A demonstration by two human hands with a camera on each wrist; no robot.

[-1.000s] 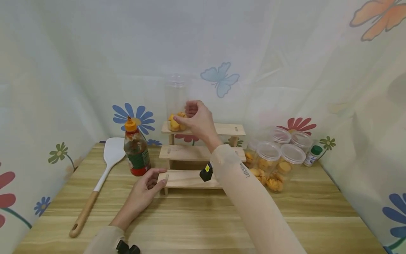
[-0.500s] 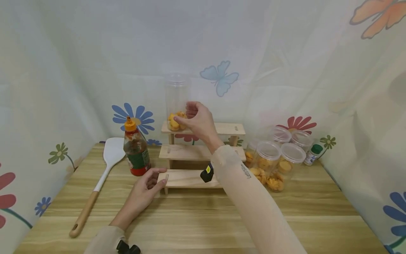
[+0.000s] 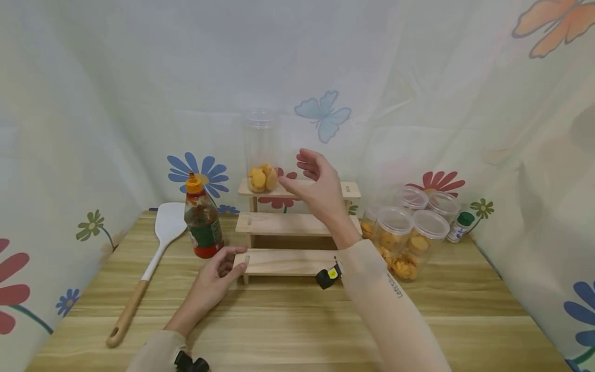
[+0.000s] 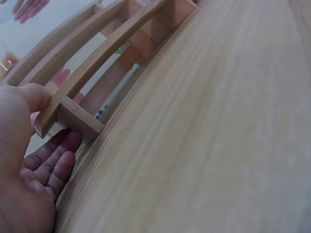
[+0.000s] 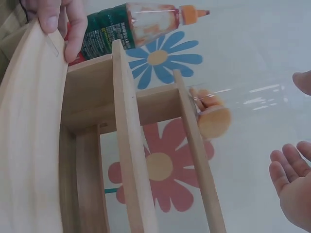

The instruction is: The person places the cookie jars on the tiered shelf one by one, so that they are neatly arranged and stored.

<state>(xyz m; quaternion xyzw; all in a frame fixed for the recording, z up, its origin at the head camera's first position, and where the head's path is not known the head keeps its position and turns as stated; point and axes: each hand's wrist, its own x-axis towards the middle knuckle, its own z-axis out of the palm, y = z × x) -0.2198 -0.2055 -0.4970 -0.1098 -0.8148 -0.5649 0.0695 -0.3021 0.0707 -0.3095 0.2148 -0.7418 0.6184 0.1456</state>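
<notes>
A three-tier wooden rack (image 3: 288, 262) stands on the table. My left hand (image 3: 209, 281) holds the left end of its lowest tier; in the left wrist view the thumb lies at the board and the other fingers curl beside the leg. On the left of the top tier, a tall clear jar (image 3: 262, 144) stands upright with several yellow cookies (image 3: 263, 178) at its bottom. Just right of that jar is my right hand (image 3: 323, 191), fingers spread and holding nothing. The right wrist view shows space between this hand and the jar (image 5: 252, 97).
Left of the rack are a sauce bottle (image 3: 203, 222) with an orange cap and a white spatula (image 3: 162, 232) with a wooden handle. To the right cluster several lidded cookie jars (image 3: 395, 232) and a small green-capped shaker (image 3: 459, 227). A patterned curtain (image 3: 209, 62) hangs behind.
My right hand has let go of the jar on the top tier and moved right, away from it. The jar stays in place, and my left hand keeps its hold on the rack.
</notes>
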